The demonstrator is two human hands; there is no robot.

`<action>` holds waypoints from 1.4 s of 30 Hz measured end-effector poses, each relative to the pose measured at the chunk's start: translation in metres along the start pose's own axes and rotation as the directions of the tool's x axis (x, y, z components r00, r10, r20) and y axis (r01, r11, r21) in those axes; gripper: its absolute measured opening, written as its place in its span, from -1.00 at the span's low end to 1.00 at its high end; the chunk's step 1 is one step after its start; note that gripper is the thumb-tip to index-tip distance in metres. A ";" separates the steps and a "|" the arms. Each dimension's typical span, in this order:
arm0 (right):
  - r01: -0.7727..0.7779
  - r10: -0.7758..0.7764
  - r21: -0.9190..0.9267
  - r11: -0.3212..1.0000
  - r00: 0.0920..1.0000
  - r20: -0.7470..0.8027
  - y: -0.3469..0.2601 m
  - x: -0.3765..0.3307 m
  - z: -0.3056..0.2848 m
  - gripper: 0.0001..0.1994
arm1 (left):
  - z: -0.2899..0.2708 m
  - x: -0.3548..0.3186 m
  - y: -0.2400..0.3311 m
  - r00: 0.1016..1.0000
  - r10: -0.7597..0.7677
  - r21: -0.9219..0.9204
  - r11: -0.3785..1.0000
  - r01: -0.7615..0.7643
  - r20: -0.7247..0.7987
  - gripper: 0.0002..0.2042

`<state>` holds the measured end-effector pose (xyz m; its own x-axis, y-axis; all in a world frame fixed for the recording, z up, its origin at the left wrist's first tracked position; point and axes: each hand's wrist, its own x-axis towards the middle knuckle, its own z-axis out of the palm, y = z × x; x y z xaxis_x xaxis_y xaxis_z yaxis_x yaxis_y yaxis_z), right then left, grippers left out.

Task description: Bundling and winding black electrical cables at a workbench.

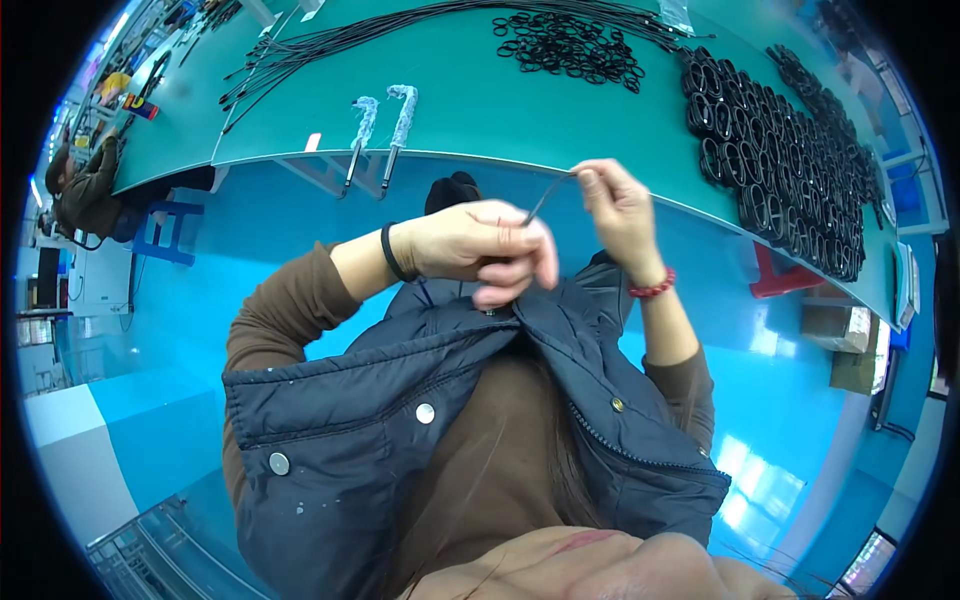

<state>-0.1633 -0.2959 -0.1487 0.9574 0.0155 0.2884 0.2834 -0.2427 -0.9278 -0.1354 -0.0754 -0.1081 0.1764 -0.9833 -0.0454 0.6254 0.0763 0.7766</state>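
A short stretch of thin black cable point(549, 197) spans the gap between my two hands, just off the front edge of the green table point(450, 128). My left hand point(490, 245), with a black band at its wrist, is closed on the lower end, its other fingers curled and slightly blurred. At the upper end, my right hand point(618, 212), wearing a red bead bracelet, pinches the cable between thumb and forefinger. The rest of the cable, if there is more, is hidden by my hands.
Long black cables point(330, 45) lie across the table's back, beside a pile of black rings point(570, 50). Coiled black cables point(770, 150) fill the right side. Two plastic-wrapped hooked rods point(400, 125) overhang the front edge. A person point(88, 190) works at far left near a blue stool point(168, 232).
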 end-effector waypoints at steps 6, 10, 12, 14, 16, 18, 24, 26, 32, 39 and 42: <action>-0.012 0.073 -0.186 0.982 0.943 0.326 -0.010 -0.044 0.027 -0.90 | -0.044 0.031 0.038 0.739 0.664 0.623 0.627 -0.468 -0.113 -0.57; 0.259 -0.203 -0.244 0.935 0.951 0.232 -0.051 -0.006 -0.007 -0.93 | -0.069 0.028 0.017 0.886 0.432 0.710 0.678 -0.193 -0.172 -0.55; 0.264 -0.224 -0.260 0.929 0.959 0.174 -0.044 0.017 -0.016 -0.94 | -0.050 0.032 0.014 0.954 0.254 0.600 0.792 -0.111 -0.159 -0.56; 0.087 -0.080 -0.083 0.993 0.994 0.076 -0.024 0.031 -0.017 -0.92 | -0.041 0.041 0.010 1.000 -0.002 0.077 0.997 0.000 0.023 -0.53; -0.033 0.024 0.070 0.997 0.990 0.136 0.005 0.029 -0.012 -0.89 | -0.044 0.048 0.013 0.997 0.056 0.060 0.996 -0.059 0.049 -0.53; -0.119 0.108 0.100 0.988 0.988 0.113 0.044 0.005 0.005 -0.89 | -0.053 0.052 0.019 0.980 0.185 0.032 0.982 -0.187 0.077 -0.53; 0.019 0.122 -0.352 0.936 0.920 0.373 -0.009 -0.030 -0.001 -0.93 | -0.083 0.055 0.017 0.766 0.539 0.366 0.831 -0.418 -0.350 -0.53; 0.168 -0.007 -0.388 0.906 0.923 0.384 -0.031 -0.012 -0.014 -0.89 | -0.079 0.048 0.013 0.824 0.473 0.434 0.843 -0.319 -0.313 -0.53; 0.041 -0.041 -0.001 0.999 0.987 0.157 0.010 0.031 -0.018 -0.88 | -0.057 0.050 0.008 0.985 0.137 0.361 0.928 -0.092 -0.102 -0.56; -0.362 0.346 0.059 0.930 0.919 0.191 0.046 -0.027 0.019 -0.85 | -0.070 0.049 0.018 0.892 0.412 0.037 0.910 -0.412 -0.185 -0.59; -0.187 0.237 -0.201 0.962 0.936 0.261 0.017 -0.038 0.013 -0.86 | -0.091 0.054 0.007 0.822 0.509 0.309 0.849 -0.430 -0.256 -0.58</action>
<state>-0.1944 -0.2884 -0.1786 0.9775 0.2106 -0.0115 0.0823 -0.4313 -0.8985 -0.0522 -0.1131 -0.1620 0.6581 -0.7267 0.1970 0.2204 0.4362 0.8725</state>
